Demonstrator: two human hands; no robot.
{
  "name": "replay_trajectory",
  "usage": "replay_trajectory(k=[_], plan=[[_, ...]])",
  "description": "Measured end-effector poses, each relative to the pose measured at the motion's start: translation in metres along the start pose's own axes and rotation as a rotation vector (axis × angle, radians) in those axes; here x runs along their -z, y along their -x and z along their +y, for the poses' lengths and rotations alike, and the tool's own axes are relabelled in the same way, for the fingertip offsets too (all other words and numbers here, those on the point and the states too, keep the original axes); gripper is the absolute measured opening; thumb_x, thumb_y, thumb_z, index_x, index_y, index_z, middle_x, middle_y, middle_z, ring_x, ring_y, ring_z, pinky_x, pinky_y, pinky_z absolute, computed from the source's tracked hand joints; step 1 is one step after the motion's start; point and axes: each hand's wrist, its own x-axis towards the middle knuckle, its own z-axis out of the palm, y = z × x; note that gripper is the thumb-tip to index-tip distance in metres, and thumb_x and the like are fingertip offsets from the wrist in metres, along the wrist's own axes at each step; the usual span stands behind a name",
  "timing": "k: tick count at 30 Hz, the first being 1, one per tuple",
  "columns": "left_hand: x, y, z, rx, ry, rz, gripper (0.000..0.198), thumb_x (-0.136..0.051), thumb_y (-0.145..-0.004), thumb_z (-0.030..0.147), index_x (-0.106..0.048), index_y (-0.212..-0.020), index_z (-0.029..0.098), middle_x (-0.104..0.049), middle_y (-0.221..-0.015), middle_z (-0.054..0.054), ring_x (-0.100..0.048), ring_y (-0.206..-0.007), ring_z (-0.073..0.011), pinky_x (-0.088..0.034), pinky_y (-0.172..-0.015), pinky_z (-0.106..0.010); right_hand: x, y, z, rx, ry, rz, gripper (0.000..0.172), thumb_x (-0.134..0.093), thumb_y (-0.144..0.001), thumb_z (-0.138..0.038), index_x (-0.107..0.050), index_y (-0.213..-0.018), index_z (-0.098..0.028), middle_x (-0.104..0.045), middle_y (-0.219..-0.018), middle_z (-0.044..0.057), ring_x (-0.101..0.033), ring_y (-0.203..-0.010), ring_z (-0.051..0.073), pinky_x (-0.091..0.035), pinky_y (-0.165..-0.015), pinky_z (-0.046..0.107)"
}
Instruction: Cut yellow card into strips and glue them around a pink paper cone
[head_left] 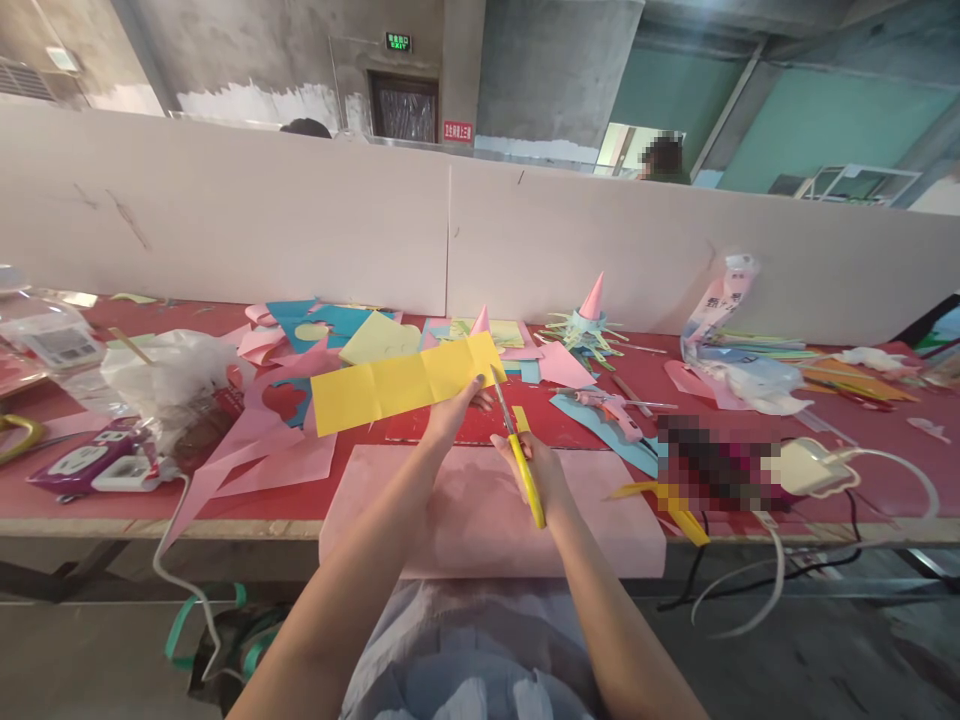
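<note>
My left hand (456,408) is closed on a long strip of yellow paper (397,387), gripping it near its right end. Fold creases cross the strip, which is held up above the table. In my right hand (546,468) is a pair of yellow-handled scissors (528,482). Their blades point up and away, with the tips by the strip's right end; whether they touch it I cannot tell. Beneath both hands a pink sheet (487,540) lies over the table's front edge. A small yellow piece (520,416) shows beside the scissors, partly hidden.
Pink paper scraps (277,470) and a purple power strip (82,462) are on the left. To the right are a pink glue gun (616,412), a white power adapter (810,466) and cables. A pink cone on a fringed paper base (589,325) stands before the white partition (300,220).
</note>
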Motion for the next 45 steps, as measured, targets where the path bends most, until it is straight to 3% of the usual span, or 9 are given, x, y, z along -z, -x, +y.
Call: replay_trajectory(k=[10, 17, 32, 39, 45], plan=[[0.0, 0.001, 0.001, 0.025, 0.006, -0.006, 0.032, -0.062, -0.071, 0.045, -0.063, -0.069, 0.013, -0.066, -0.061, -0.005, -0.06, -0.053, -0.0143, -0.05, -0.059, -0.029, 0.001, 0.001, 0.0, -0.017, 0.042, 0.0, 0.038, -0.045, -0.076, -0.06, -0.046, -0.069, -0.023, -0.051, -0.054, -0.001, -0.054, -0.054, 0.017, -0.034, -0.048, 0.024], [-0.003, 0.003, 0.005, 0.059, 0.003, -0.081, 0.031, -0.065, -0.069, 0.042, -0.062, -0.066, 0.012, -0.064, -0.057, -0.005, -0.06, -0.051, -0.0143, -0.051, -0.058, -0.029, 0.005, 0.003, -0.002, -0.02, 0.077, -0.04, 0.034, -0.044, -0.078, -0.055, -0.043, -0.07, -0.023, -0.053, -0.057, -0.001, -0.052, -0.051, 0.016, -0.033, -0.047, 0.024], [-0.002, 0.005, 0.008, 0.091, -0.015, -0.09, 0.033, -0.064, -0.069, 0.044, -0.062, -0.065, 0.011, -0.064, -0.06, -0.006, -0.059, -0.054, -0.0141, -0.051, -0.06, -0.028, -0.003, 0.0, 0.005, 0.0, -0.051, 0.013, 0.036, -0.046, -0.077, -0.056, -0.047, -0.07, -0.021, -0.052, -0.056, -0.002, -0.048, -0.047, 0.012, -0.035, -0.046, 0.022], [-0.005, 0.01, 0.006, 0.055, 0.007, -0.219, 0.031, -0.064, -0.071, 0.041, -0.061, -0.062, 0.011, -0.063, -0.057, -0.004, -0.06, -0.053, -0.0146, -0.05, -0.059, -0.029, 0.002, 0.0, 0.002, -0.003, 0.001, -0.014, 0.038, -0.042, -0.079, -0.058, -0.049, -0.075, -0.021, -0.049, -0.05, -0.002, -0.05, -0.045, 0.014, -0.033, -0.044, 0.022], [-0.005, 0.011, 0.004, 0.065, 0.006, -0.244, 0.033, -0.063, -0.072, 0.043, -0.062, -0.061, 0.012, -0.064, -0.059, -0.006, -0.06, -0.055, -0.0151, -0.05, -0.06, -0.029, -0.001, -0.002, 0.003, 0.001, -0.005, 0.034, 0.038, -0.041, -0.079, -0.059, -0.047, -0.075, -0.022, -0.05, -0.052, -0.002, -0.05, -0.045, 0.014, -0.033, -0.043, 0.022]])
